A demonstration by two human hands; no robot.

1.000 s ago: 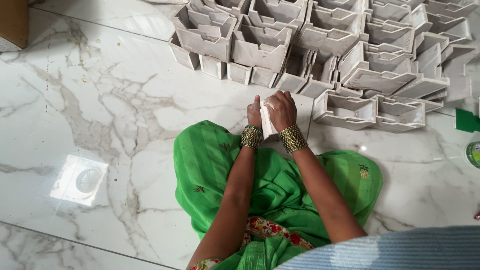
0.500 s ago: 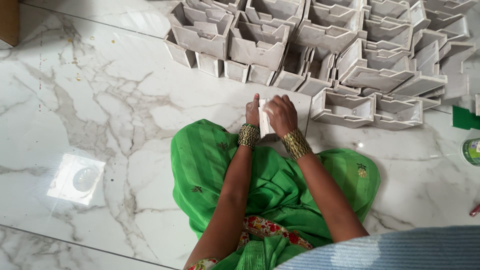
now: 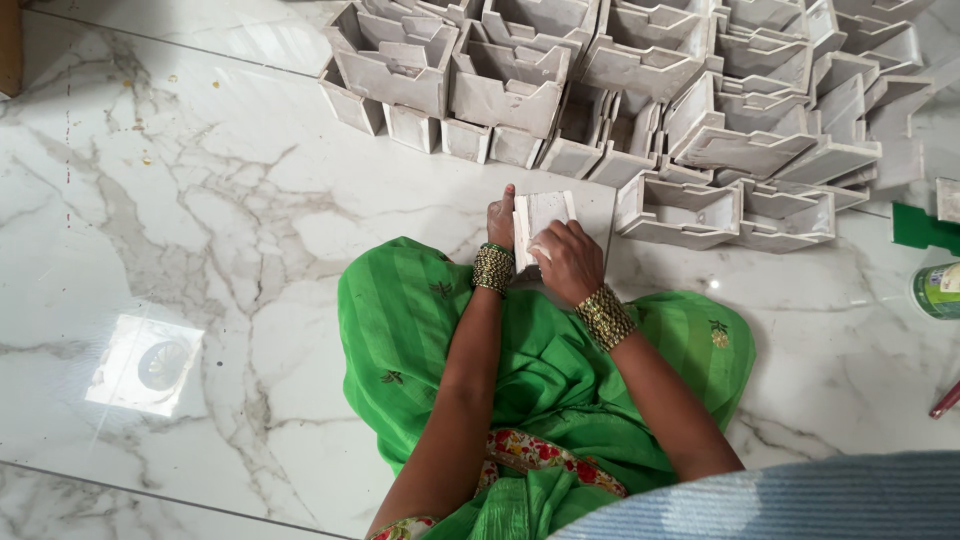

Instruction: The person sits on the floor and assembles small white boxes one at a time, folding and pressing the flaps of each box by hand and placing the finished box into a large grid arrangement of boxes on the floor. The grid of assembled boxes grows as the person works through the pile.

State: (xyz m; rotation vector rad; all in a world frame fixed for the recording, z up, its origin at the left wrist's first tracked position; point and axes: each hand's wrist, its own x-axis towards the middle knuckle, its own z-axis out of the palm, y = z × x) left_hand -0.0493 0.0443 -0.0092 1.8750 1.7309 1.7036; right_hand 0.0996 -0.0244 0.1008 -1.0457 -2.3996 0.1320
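Person seated on the marble floor (image 3: 200,230), green cloth over the lap. Left hand (image 3: 501,215) grips the left edge of a flat white card piece (image 3: 542,215); right hand (image 3: 563,258) presses on its lower part, fingers closed on it. Piece sits just above the knees, near the stack of folded white boxes (image 3: 640,90). Step in hand, by my judgement: folding the piece into shape (creases not discernible). Fingertips hidden under the card; bottle (image 3: 938,290) cut off at right edge.

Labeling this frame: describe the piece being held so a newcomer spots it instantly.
Start at the heap of pale folded trays on the marble floor. Just below it, above the green lap, the flat white piece sits between both hands: unlike its neighbours, it's unfolded.
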